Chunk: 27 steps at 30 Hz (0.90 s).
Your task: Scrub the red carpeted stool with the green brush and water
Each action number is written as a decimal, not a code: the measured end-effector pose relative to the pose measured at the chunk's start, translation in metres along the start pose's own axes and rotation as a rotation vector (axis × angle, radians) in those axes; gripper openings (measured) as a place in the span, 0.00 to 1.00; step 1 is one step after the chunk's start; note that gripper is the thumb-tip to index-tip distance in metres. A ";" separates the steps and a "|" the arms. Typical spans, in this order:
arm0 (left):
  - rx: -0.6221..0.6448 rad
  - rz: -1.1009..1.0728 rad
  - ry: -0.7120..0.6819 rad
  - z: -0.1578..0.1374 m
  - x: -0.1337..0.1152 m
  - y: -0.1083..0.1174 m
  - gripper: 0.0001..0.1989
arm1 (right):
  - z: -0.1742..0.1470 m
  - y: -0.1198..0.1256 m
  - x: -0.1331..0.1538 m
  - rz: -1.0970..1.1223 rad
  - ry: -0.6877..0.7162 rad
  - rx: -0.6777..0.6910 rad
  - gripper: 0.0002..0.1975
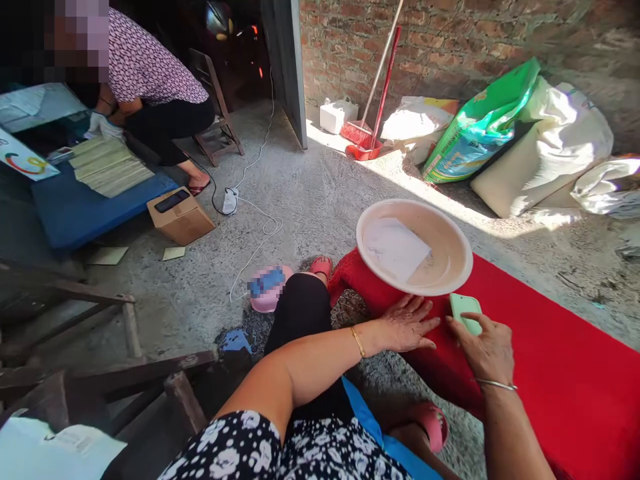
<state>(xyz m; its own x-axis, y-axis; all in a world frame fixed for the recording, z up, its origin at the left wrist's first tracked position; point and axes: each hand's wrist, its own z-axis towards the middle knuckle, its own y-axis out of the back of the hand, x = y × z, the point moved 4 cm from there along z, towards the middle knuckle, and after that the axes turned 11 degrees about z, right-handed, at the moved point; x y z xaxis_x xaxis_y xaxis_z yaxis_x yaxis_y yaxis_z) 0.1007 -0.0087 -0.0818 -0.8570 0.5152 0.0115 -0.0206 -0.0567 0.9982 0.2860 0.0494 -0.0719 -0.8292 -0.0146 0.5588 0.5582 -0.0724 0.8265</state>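
Note:
A wide, pale pink basin [463, 270] stands at the far end of a long surface covered with red cloth [565, 353]. A white sheet [393, 247] lies flat inside it. Below the basin's near rim, my left hand [407, 323] is stretched out over the cloth's edge with spread fingers and holds nothing. To its right, my right hand [487, 350] has thumb and fingers around a light green, rounded flat object [466, 308] on the cloth beside the basin. Its exact kind does not show.
At left, a person in a patterned shirt [150, 63] bends over stacked sheets [107, 163] on a blue table [100, 207]. A cardboard box [181, 217], a power strip [231, 201] with cables and a pink basin [267, 303] are on the floor. Sacks [545, 153] line the brick wall.

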 end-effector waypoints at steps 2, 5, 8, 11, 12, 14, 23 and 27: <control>0.006 0.000 -0.020 0.000 0.002 0.001 0.33 | -0.006 0.011 -0.013 -0.024 -0.088 -0.016 0.30; 0.007 0.013 -0.039 -0.001 0.005 0.003 0.33 | -0.022 0.044 -0.049 -0.095 -0.215 -0.072 0.31; -0.025 0.041 -0.049 -0.007 0.004 0.008 0.30 | -0.037 0.070 -0.075 -0.137 -0.324 -0.166 0.30; -0.053 0.067 -0.112 -0.016 -0.003 0.016 0.19 | -0.042 0.062 -0.060 -0.072 -0.272 -0.195 0.28; -0.056 0.064 -0.147 -0.019 -0.006 0.019 0.15 | -0.040 0.052 -0.045 -0.030 -0.219 -0.179 0.27; -0.060 0.045 -0.217 -0.024 -0.012 0.025 0.11 | -0.035 0.026 -0.008 0.052 -0.103 -0.123 0.24; -0.012 0.008 -0.280 -0.025 -0.011 0.033 0.10 | -0.026 0.003 0.036 0.000 -0.106 0.039 0.17; 0.026 -0.004 -0.292 -0.024 -0.008 0.037 0.10 | -0.028 0.028 -0.004 0.048 -0.267 -0.053 0.22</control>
<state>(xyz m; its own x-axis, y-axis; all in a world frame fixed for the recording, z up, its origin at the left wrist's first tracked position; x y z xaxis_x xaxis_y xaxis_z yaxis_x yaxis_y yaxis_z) 0.0947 -0.0359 -0.0459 -0.6726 0.7397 0.0205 -0.0072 -0.0342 0.9994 0.3045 0.0195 -0.0532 -0.7612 0.2439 0.6009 0.5883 -0.1302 0.7981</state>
